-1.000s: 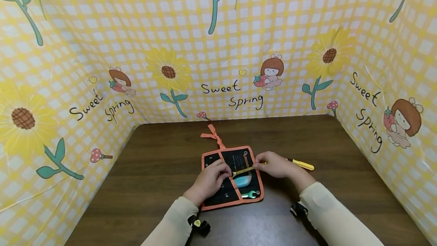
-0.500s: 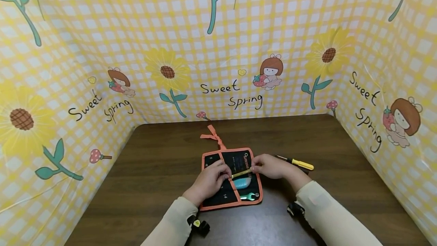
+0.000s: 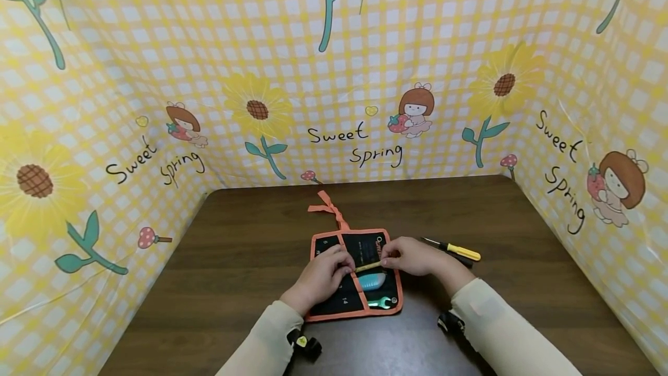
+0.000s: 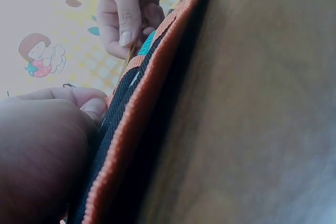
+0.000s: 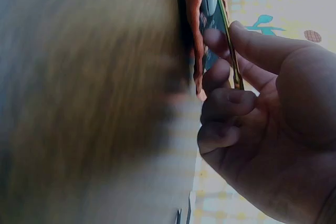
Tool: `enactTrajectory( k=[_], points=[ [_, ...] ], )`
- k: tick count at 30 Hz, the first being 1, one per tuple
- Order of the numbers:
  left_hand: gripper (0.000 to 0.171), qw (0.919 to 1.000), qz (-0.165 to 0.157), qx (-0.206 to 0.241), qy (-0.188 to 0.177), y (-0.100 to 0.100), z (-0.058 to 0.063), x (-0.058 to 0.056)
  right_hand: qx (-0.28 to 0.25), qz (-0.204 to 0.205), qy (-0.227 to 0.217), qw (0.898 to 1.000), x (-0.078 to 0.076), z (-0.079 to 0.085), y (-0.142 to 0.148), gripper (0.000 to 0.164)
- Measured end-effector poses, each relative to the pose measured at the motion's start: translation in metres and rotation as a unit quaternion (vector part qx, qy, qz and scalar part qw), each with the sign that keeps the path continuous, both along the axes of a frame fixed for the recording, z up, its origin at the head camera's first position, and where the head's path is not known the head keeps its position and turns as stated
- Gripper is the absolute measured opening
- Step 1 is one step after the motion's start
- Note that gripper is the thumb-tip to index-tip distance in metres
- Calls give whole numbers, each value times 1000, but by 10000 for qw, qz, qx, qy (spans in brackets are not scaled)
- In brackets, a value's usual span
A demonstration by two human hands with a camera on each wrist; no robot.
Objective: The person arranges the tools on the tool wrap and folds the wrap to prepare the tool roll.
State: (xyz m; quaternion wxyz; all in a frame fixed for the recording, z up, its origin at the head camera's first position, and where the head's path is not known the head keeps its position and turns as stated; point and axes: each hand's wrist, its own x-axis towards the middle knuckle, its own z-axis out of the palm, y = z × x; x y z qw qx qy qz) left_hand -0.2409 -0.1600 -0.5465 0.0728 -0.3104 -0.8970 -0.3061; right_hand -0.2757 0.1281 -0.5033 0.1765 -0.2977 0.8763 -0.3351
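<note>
A black tool pouch [image 3: 360,313] with orange trim and printed size numbers lies unrolled on the table. My right hand [image 3: 409,255] pinches one end of a slim gold-coloured wrench [image 3: 368,267] between thumb and fingers; the wrench [image 5: 229,40] appears edge-on in the right wrist view. Its other end reaches the orange pocket band, by the fingertips of my left hand [image 3: 320,276]. In the left wrist view, the left thumb and forefinger pinch the pouch's orange band [image 4: 108,100]. A turquoise-handled tool [image 3: 373,281] and a green wrench [image 3: 382,303] stick out of neighbouring pockets.
A yellow-handled screwdriver [image 3: 463,252] lies right of the pouch, with a dark handle [image 3: 461,260] beside it, partly behind the right forearm. The pouch's orange tie [image 3: 329,209] trails toward the back. A yellow checked cloth [image 3: 334,103] walls the table's back and sides.
My right hand has moved slightly left and down with the wrench, and less of the wrench shows. More of the screwdriver has come into sight. The left hand stays at the band.
</note>
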Motion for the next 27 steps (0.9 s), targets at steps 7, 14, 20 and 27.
enactTrajectory(
  k=[7,14,20,27],
  points=[
    [19,10000,-18,-21,4,0,0,1,62,-254,176,9995,1,2,12,8],
    [12,9998,-32,-126,171,-1,7,3,187,-249,479,9984,7,7,17,19],
    [10,9996,14,-294,40,-9,8,1,515,-283,893,9943,11,7,18,19],
    [12,9992,-104,-177,-351,-20,10,-2,450,-302,959,9939,13,7,23,20]
  ],
)
